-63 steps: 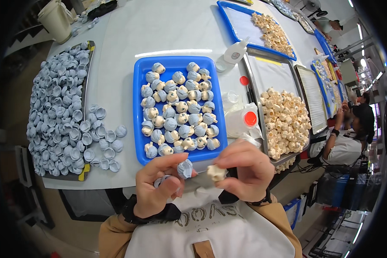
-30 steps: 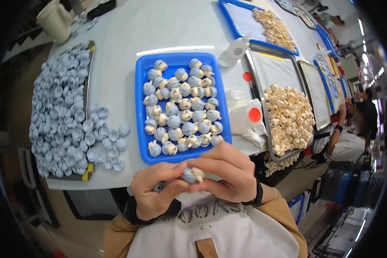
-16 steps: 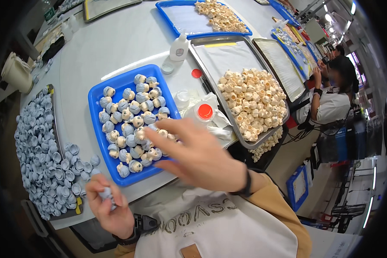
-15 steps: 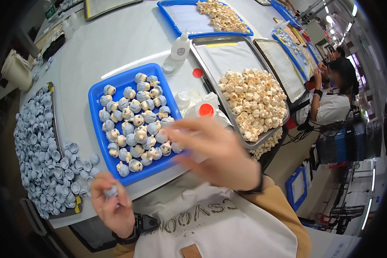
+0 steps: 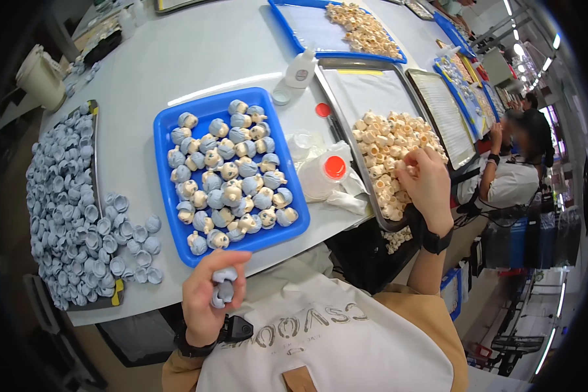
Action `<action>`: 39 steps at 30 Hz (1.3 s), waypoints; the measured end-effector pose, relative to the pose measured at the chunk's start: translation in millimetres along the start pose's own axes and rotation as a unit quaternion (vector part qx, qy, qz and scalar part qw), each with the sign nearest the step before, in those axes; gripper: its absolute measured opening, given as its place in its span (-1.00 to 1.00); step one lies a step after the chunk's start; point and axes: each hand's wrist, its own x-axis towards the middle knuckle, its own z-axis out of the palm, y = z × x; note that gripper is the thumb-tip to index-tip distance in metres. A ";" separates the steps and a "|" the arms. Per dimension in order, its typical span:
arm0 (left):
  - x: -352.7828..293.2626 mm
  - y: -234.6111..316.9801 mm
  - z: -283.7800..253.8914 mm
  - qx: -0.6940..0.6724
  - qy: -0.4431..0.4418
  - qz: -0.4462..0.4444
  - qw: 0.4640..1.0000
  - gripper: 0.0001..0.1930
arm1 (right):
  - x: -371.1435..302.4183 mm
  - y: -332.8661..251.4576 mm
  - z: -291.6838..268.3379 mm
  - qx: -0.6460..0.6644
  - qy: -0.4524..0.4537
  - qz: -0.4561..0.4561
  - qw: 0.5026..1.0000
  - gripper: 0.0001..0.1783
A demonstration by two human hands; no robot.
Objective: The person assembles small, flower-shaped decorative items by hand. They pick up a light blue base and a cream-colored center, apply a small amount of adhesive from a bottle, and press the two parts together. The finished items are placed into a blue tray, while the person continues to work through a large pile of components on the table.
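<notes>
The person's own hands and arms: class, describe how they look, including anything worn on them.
The left hand and right hand are bare, without gloves. A black band with a chunky black attachment circles the left wrist; a plain-looking dark wristband circles the right. Both sleeves are tan.

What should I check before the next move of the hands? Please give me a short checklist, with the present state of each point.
1. Left hand holds at least one blue-grey shell: ok.
2. Right hand is at the pile of cream pieces: ok.
3. Right hand has a firm grip on one piece: cannot tell, its grip is hidden.
4. Blue tray has bare space among the blue-and-cream heads: ok, mainly near its far edge.
5. No loose shells on the table: not ok, several lie left of the blue tray.
</notes>
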 end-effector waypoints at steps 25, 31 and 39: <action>5.0 -6.5 -7.1 0.015 -0.038 0.006 0.999 -0.60 | 12.7 -101.8 -15.5 0.236 -0.021 -0.194 0.952 -0.86; 6.1 0.8 0.3 -0.001 -0.013 -0.027 1.000 -0.53 | 14.8 -100.7 -12.6 0.218 -0.030 -0.210 0.953 -0.87; 5.6 -3.4 -7.1 0.040 -0.032 -0.027 0.998 -0.55 | 11.9 -97.8 -14.0 0.195 -0.038 -0.215 0.956 -0.86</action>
